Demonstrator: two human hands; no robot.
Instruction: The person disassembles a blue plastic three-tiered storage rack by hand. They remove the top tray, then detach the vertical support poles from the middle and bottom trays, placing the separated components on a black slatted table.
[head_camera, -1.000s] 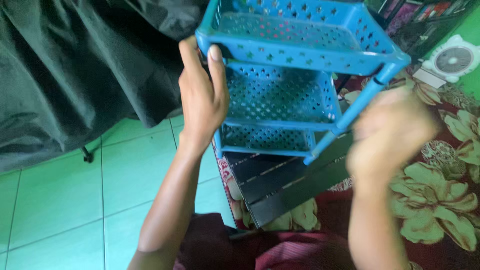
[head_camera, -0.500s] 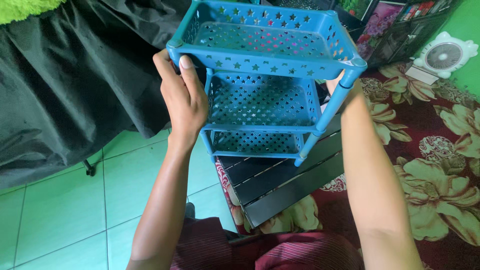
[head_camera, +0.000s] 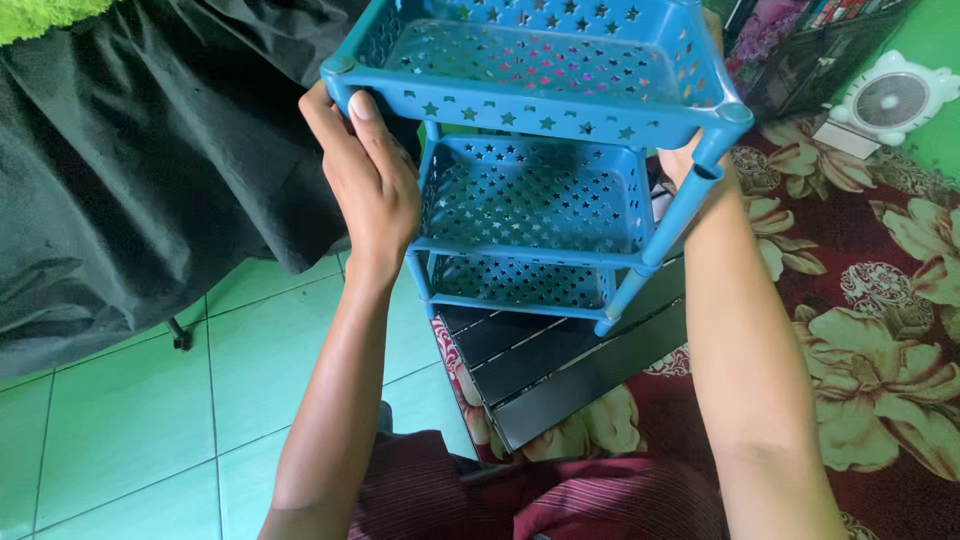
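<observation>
Two hands, left hand, right hand, blue three-tier rack

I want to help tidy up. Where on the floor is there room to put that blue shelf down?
The green tiles lie bare between the black cloth and the flowered rug. The rug's right part is bare too. It is crowded under the blue shelf, held by the left hand and right hand: black slatted panels lie there, and a small white fan sits beyond.
</observation>
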